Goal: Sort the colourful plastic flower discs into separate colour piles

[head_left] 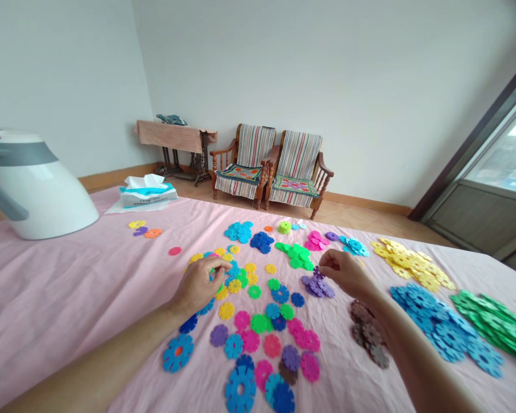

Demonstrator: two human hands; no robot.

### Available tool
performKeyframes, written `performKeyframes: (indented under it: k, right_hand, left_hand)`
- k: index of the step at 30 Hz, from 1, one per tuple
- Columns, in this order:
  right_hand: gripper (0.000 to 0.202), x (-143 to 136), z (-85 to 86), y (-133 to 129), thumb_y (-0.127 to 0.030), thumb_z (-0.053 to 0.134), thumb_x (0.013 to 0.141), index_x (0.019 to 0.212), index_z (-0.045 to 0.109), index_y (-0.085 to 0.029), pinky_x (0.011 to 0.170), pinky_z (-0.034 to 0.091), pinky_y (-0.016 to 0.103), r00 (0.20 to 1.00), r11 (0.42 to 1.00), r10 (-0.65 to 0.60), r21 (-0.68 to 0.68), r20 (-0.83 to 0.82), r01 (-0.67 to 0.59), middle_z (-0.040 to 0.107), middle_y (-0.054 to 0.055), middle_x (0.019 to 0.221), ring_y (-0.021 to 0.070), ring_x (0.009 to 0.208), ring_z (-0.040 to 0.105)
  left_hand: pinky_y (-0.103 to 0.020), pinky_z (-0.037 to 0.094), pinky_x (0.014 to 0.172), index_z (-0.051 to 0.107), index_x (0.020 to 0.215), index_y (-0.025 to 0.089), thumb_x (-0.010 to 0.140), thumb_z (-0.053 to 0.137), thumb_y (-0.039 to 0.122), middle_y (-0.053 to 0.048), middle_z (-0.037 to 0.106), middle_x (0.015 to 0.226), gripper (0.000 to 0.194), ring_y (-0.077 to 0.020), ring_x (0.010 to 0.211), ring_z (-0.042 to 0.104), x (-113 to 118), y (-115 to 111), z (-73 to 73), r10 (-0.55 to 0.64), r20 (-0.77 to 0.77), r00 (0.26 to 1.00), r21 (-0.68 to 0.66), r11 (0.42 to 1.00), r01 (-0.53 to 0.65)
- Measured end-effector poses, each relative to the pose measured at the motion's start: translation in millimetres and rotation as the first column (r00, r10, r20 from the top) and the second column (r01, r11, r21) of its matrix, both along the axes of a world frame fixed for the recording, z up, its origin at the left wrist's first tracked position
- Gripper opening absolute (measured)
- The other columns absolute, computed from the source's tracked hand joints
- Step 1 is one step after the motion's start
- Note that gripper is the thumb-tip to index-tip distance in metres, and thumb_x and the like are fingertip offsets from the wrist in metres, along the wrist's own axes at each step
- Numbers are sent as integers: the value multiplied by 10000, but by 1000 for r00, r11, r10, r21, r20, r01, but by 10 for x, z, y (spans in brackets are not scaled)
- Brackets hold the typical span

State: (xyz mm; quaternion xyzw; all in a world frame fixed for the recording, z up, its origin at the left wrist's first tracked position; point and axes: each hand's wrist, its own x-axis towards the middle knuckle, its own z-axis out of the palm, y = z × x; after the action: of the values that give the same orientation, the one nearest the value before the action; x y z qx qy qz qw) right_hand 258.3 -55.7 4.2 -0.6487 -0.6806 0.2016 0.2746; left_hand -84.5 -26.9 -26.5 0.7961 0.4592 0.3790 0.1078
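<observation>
My right hand [346, 274] pinches a dark purple notched plastic disc [317, 272] just above a pile of purple discs [318, 287]. Over the left side of the loose mixed discs, my left hand [202, 280] is closed with thumb and fingertips curled together; whatever is between them cannot be made out. Yellow discs [226, 311], blue discs [233, 346] and pink discs [264, 374] lie scattered in front of me between my forearms. A green pile [298, 256] sits just beyond the purple one. Brown discs [368, 332] are partly hidden beside my right forearm.
Sorted piles of pale yellow [408, 263], blue [438, 321] and green discs [490, 324] lie on the right of the pink tablecloth [124, 287]. A white kettle [51, 195] and a tissue box [148, 195] stand at left. Two wooden chairs [296, 160] stand beyond the table.
</observation>
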Motion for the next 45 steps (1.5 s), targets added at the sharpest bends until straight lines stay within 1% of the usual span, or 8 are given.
performKeyframes:
  k: [7, 13, 16, 19, 23, 34, 41, 45]
  right_hand:
    - [38, 82, -57, -38, -150, 550, 661, 670, 568, -182, 530, 383, 215, 996, 996, 19, -86, 93, -11, 598, -7, 619, 125, 589, 542]
    - [80, -95, 123, -122, -170, 514, 701, 694, 593, -177, 536, 361, 229, 988, 999, 16, -53, 152, -8, 595, 2, 628, 131, 596, 528]
    - [106, -333, 303, -272, -180, 505, 729, 729, 610, -174, 542, 369, 217, 965, 974, 212, -120, 155, -195, 615, 6, 665, 121, 609, 539]
    - [106, -633, 480, -480, -172, 542, 713, 771, 631, -178, 574, 389, 206, 873, 867, 461, -290, 160, -405, 648, 16, 750, 124, 675, 576]
    - [204, -986, 577, -721, -201, 607, 672, 872, 639, -179, 622, 412, 253, 715, 744, 633, -490, 297, -455, 662, 66, 887, 199, 808, 606]
    - [314, -1093, 398, -744, -215, 620, 661, 967, 586, -158, 739, 423, 314, 673, 767, 632, -433, 384, -473, 622, 104, 1013, 246, 923, 582]
    - [86, -902, 535, -610, -135, 560, 688, 751, 583, -189, 582, 346, 204, 784, 783, 588, -384, 198, -490, 603, 0, 775, 126, 727, 533]
    - [14, -616, 491, -456, -168, 564, 716, 723, 563, -181, 542, 340, 191, 892, 878, 437, -268, 114, -396, 570, -21, 693, 98, 640, 500]
  left_hand:
    - [-246, 506, 710, 694, 815, 196, 786, 489, 151, -4, 728, 825, 212, -154, 778, 668, -15, 13, -22, -8, 9, 1000, 1, 1000, 8]
    - [-253, 505, 726, 699, 808, 197, 778, 494, 147, 0, 729, 816, 213, -155, 774, 670, -2, 18, -21, 2, 3, 1000, 12, 1000, -2]
    - [-253, 507, 724, 701, 812, 196, 784, 489, 157, -2, 732, 828, 217, -155, 778, 672, 6, 16, -15, 7, 0, 1000, 10, 1000, -7]
    - [-254, 508, 732, 700, 811, 194, 781, 488, 156, -4, 732, 834, 217, -156, 785, 671, 5, 10, -6, 3, -5, 1000, 17, 1000, -3]
    - [-250, 510, 722, 699, 803, 187, 781, 480, 152, -12, 732, 832, 223, -155, 772, 671, 1, 2, 5, -8, -1, 1000, 28, 1000, 8]
    - [-244, 511, 723, 697, 806, 195, 770, 479, 143, -7, 730, 822, 227, -151, 771, 672, 4, -5, 7, -1, -5, 1000, 27, 1000, 1]
    - [-249, 520, 707, 700, 806, 199, 781, 483, 173, -10, 734, 824, 220, -157, 769, 676, 6, 3, 1, 8, -12, 1000, 14, 1000, -8]
    - [-252, 521, 712, 701, 806, 207, 780, 487, 176, -7, 735, 828, 217, -159, 772, 676, 4, 6, -4, 6, -10, 1000, 16, 1000, -5]
